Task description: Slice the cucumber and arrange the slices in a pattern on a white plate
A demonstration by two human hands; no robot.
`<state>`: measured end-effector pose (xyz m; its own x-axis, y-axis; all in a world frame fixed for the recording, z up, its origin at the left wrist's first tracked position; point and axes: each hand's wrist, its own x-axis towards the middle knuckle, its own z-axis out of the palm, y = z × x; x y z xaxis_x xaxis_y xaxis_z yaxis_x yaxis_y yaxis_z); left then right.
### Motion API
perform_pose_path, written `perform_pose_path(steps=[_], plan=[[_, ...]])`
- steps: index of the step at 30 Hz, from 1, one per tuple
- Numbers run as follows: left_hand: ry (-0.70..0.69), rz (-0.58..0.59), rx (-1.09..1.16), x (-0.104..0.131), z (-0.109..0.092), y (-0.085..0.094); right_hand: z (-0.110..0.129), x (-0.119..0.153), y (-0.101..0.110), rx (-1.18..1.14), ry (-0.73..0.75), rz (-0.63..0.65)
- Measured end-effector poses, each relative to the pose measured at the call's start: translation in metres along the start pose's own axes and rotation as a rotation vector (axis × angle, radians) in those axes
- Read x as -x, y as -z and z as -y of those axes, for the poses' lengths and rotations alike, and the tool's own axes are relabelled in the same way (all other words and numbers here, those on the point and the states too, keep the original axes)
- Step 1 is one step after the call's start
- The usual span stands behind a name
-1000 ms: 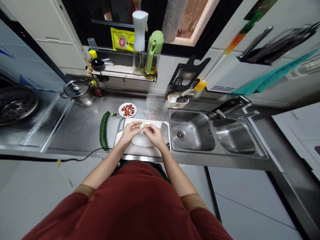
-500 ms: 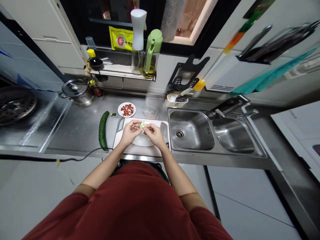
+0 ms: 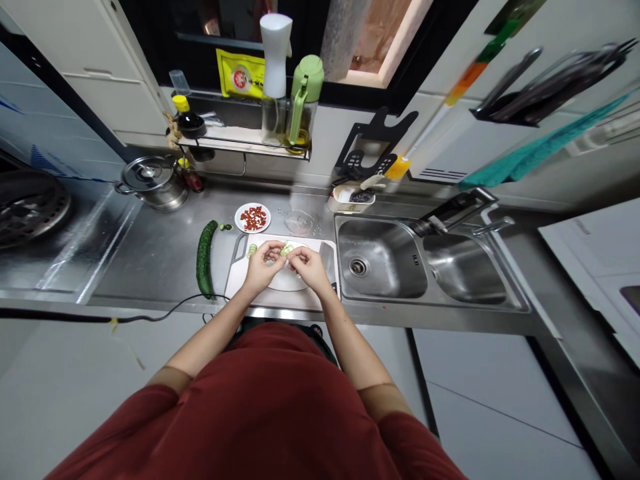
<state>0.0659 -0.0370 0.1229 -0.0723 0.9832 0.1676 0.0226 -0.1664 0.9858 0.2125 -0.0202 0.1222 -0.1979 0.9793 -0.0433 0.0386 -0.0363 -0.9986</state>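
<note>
Pale green cucumber slices (image 3: 287, 250) are between my two hands, above a white plate (image 3: 287, 283) on the cutting board (image 3: 240, 277). My left hand (image 3: 265, 265) pinches them from the left, fingers curled. From the right, my right hand (image 3: 306, 267) closes its fingertips on them too. More cut slices (image 3: 252, 250) lie at the board's upper left. A long dark green cucumber (image 3: 205, 259) rests on the counter left of the board, with small green end pieces (image 3: 226, 227) near its top. Behind the board stands a white plate of red bits (image 3: 253, 218).
A double steel sink (image 3: 383, 260) is right of the board. A lidded pot (image 3: 153, 181) stands at the back left, beside a small bottle (image 3: 191, 177). Bottles stand on a wall shelf (image 3: 240, 143). A black cable (image 3: 165, 317) crosses the counter's front edge.
The view has shifted slightly. My hands stay nearly in place with small finger movements at the slices, and the slices at the board's upper left show more clearly.
</note>
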Motion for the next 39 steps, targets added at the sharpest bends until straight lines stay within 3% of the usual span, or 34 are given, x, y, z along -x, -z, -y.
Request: perform_pose_path(steps=[11,23,32,39], plan=[[0.081,0.017,0.081,0.003,0.012,-0.008,-0.012,0.003,0.011,0.005,-0.05,0.039],[0.229,0.032,0.155,-0.009,0.054,-0.014,-0.021,-0.018,0.046,0.434,0.106,0.188],[0.335,0.061,-0.053,-0.025,0.103,-0.033,-0.034,-0.047,0.068,0.905,0.064,0.291],[0.452,0.125,-0.41,-0.031,0.128,-0.044,-0.058,-0.053,0.071,1.092,-0.037,0.365]])
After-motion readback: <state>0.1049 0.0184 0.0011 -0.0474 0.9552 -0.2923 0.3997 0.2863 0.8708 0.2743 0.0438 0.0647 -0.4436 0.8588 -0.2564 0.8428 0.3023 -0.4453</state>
